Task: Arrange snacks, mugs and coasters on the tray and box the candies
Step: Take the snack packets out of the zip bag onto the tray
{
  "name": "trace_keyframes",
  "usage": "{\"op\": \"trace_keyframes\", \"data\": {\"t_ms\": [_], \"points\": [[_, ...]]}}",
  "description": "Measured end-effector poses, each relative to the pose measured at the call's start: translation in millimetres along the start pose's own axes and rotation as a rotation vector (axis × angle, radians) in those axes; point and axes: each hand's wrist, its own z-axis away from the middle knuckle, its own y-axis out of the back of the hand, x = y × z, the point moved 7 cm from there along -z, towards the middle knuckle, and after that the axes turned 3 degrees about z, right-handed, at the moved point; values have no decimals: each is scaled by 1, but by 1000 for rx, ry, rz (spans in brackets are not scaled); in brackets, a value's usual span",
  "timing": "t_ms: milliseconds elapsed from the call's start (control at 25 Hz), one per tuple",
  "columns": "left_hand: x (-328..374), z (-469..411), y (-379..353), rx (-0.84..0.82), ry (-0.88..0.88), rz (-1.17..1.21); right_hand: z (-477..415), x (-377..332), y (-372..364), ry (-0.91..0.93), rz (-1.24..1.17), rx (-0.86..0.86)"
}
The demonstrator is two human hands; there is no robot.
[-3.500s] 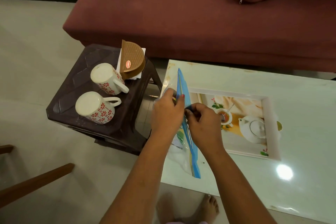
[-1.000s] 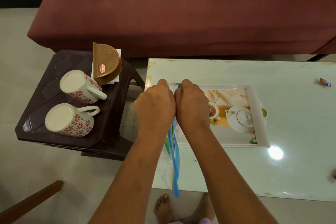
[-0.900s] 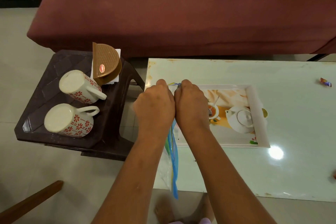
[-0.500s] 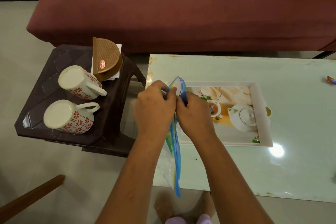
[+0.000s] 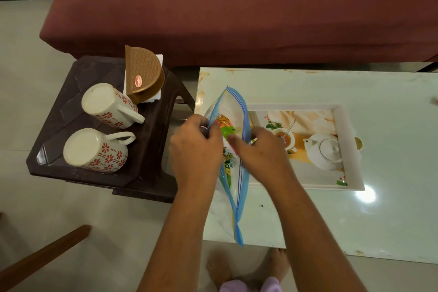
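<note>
A clear zip bag (image 5: pixel 233 111) with a blue seal stands on edge at the left end of the white table, its mouth pulled open. Colourful snack packets (image 5: pixel 225 127) show inside it. My left hand (image 5: pixel 196 147) pinches the bag's left lip. My right hand (image 5: pixel 258 149) grips the right lip, fingers curled over the seal. Behind the bag lies the white tray (image 5: pixel 350 149) with a teapot picture. Two white mugs with red flowers, one (image 5: pixel 107 105) behind the other (image 5: pixel 94 150), lie on their sides on the dark stool.
A brown half-round holder (image 5: pixel 143 73) with white napkins stands on the dark plastic stool (image 5: pixel 151 168), left of the table (image 5: pixel 355 216). A maroon sofa (image 5: pixel 237 7) runs behind. A wooden chair leg (image 5: pixel 42 256) crosses bottom left. My bare feet show under the table's front edge.
The two hands, pressed together on the closed seal a second ago, have drawn apart. The bag's mouth has opened wide and the packets inside show.
</note>
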Motion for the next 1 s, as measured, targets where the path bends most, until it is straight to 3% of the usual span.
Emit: {"op": "trace_keyframes", "data": {"t_ms": [80,200,320,400,600,760,880,1000], "points": [[-9,8,-9,-148,24,-42,12,4,-16,-16,-41,-70],[-29,23,-16,-345,74,-216,12,6,-7,26,13,42],[-31,17,6,-184,34,-265,0,10,23,27,18,229],[-27,6,26,-14,6,-202,-2,15,32,5,-77,245],[-22,-7,42,122,-31,-94,20,11,-10,-78,-328,-158],[-32,-10,50,197,-4,-31,13,4,8,55,-154,69],[-38,-13,48,113,-1,-47,14,5,26,49,100,194],[-35,-13,39,11,-22,-41,33,-26,38,299,277,437]]}}
